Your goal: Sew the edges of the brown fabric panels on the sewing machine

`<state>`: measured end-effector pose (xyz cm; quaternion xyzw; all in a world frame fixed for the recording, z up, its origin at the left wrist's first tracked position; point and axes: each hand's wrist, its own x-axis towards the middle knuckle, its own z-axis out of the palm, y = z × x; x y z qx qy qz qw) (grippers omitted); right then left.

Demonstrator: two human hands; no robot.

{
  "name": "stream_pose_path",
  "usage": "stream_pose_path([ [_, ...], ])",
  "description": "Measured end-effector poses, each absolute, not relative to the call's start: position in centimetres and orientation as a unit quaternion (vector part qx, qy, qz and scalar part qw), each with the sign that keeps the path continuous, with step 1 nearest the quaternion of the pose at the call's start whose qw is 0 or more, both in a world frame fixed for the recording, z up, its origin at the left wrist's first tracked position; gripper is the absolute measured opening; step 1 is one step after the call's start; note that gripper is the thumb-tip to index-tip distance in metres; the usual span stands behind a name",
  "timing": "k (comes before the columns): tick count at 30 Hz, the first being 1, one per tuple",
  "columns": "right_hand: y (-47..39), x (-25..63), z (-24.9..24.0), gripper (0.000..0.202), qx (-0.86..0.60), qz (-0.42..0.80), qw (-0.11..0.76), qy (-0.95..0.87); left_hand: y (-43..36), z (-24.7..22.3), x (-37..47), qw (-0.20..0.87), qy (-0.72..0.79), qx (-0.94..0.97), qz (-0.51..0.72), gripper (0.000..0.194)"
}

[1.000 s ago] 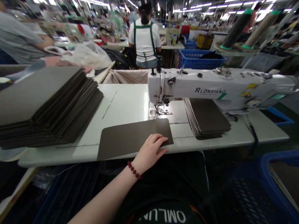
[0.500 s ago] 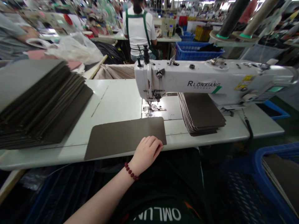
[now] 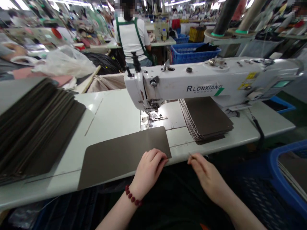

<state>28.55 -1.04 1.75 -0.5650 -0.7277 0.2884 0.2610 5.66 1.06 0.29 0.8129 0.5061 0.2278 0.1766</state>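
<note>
A flat grey-brown panel [image 3: 120,153] lies on the white table at the front, just before the needle area of the sewing machine [image 3: 172,80]. My left hand [image 3: 151,166], with a dark red bead bracelet at the wrist, is closed at the panel's right front corner. To the right, my right hand [image 3: 203,169] is held at the table's front edge, its fingertips pinched together; what they hold, if anything, is too small to make out. A stack of similar panels [image 3: 206,116] rests under the machine arm.
A tall pile of grey-brown panels [image 3: 31,127] stands at the left of the table [image 3: 112,105]. At the lower right is a blue basket [image 3: 273,163] holding panels. A person in a white shirt [image 3: 131,38] sits beyond the machine, near another blue basket [image 3: 175,56].
My right hand has come into view at the table's front edge. My left hand stays at the panel's corner. The camera view has shifted, and the panel remains before the needle.
</note>
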Motion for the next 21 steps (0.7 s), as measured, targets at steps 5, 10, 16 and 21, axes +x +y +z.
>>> stream_pose_path([
  [5,-1.2,26.1,-0.9,0.021,-0.593,0.266,0.181,-0.738,1.3,0.2,5.8,0.159,0.501,0.819,0.228,0.008],
  [10,-0.7,25.1,-1.0,0.021,-0.583,0.253,0.169,-0.754,1.3,0.0,5.8,0.145,0.501,0.820,0.236,0.006],
  [16,-0.6,25.0,-0.7,0.020,-0.586,0.245,0.158,-0.756,1.2,-0.1,5.8,0.153,0.505,0.817,0.233,0.005],
  [21,-0.5,25.0,-0.6,0.018,-0.583,0.249,0.155,-0.758,1.2,-0.2,5.8,0.151,0.506,0.814,0.241,0.003],
])
